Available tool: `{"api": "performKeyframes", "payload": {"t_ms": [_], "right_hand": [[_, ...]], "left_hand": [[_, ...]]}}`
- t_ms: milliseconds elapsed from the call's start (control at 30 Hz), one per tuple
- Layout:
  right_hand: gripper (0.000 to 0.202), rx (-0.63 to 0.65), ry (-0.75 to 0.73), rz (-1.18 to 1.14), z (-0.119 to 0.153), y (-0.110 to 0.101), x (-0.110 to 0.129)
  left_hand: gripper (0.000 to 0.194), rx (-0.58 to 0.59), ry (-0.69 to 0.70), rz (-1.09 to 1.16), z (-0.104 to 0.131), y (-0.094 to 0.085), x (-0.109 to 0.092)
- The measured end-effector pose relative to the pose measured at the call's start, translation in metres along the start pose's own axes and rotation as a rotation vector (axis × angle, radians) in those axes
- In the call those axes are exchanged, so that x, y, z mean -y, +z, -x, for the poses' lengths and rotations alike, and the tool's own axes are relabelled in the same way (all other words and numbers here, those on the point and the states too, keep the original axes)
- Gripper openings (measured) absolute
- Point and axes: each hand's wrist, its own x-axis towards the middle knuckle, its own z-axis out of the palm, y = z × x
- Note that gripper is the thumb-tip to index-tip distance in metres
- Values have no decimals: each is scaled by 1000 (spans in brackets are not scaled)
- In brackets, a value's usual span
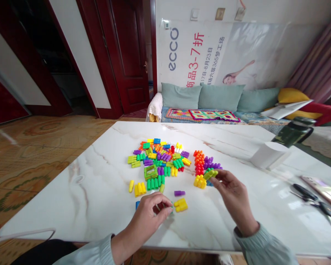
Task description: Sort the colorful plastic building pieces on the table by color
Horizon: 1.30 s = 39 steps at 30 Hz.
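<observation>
My right hand pinches a lime-green toy block of joined bullet-shaped pegs. It is held over the right end of a joined cluster of blocks, with orange and red pegs, purple ones and a yellow block in front. Whether the held block touches the cluster I cannot tell. My left hand is closed low over the table; a bit of green shows by its fingertips, too hidden to name. Beside that hand lie a yellow block and a single purple peg.
Loose blocks of many colours are heaped on the white marble-patterned table, with a clear green piece among them. On the right are a white paper holder, a camouflage flask, scissors and a phone.
</observation>
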Motion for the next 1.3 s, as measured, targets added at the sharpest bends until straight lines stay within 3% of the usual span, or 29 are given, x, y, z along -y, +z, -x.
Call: {"api": "performKeyframes", "payload": {"t_ms": [100, 167, 367, 600, 867, 967, 1067, 1200, 1300], "right_hand": [[40, -227, -11, 97, -27, -29, -16], [40, -287, 20, 215, -38, -43, -28], [30, -120, 122, 578, -36, -47, -51], [33, -60, 160, 626, -30, -34, -54], [30, -50, 154, 658, -29, -40, -57], [26, -132, 64, 702, -25, -41, -44], [21, -214, -148, 643, -12, -28, -21], [16, 39, -471, 503, 16, 7, 2], [19, 244, -584, 479, 34, 29, 8]], "left_hand": [[8, 9, 15, -9, 0, 0, 1], [8, 13, 16, -10, 0, 1, 1], [8, 12, 20, -18, 0, 0, -2], [8, 16, 27, -12, 1, -1, -2], [9, 21, 26, -15, 0, -2, 1], [8, 14, 47, -6, 0, -3, 3], [7, -19, 114, -37, -7, -7, 8], [11, -88, 232, -235, -35, -18, 15], [17, -36, 259, -527, -68, -23, 15]]}}
